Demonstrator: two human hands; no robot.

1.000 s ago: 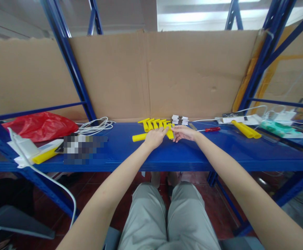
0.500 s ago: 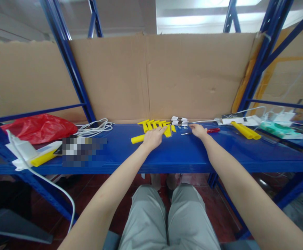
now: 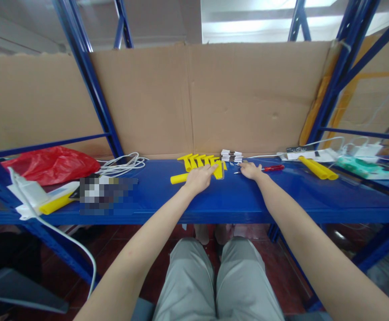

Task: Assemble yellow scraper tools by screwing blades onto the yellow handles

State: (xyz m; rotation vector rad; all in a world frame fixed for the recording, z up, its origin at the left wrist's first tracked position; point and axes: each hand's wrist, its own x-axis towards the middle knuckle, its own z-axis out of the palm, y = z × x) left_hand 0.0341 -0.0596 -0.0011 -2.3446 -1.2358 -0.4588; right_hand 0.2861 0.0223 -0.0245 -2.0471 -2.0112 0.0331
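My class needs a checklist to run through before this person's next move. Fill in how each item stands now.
1. Left hand holding the yellow handle: ok.
2. Right hand clear of the red-handled screwdriver: not ok, it lies across the shaft.
3. Right hand's grip on anything: cannot tell, the fingers hide it.
4. Yellow T-shaped pieces lined up beyond the left hand: ok.
5. White stack standing against the cardboard: cannot tell, any gap is unclear.
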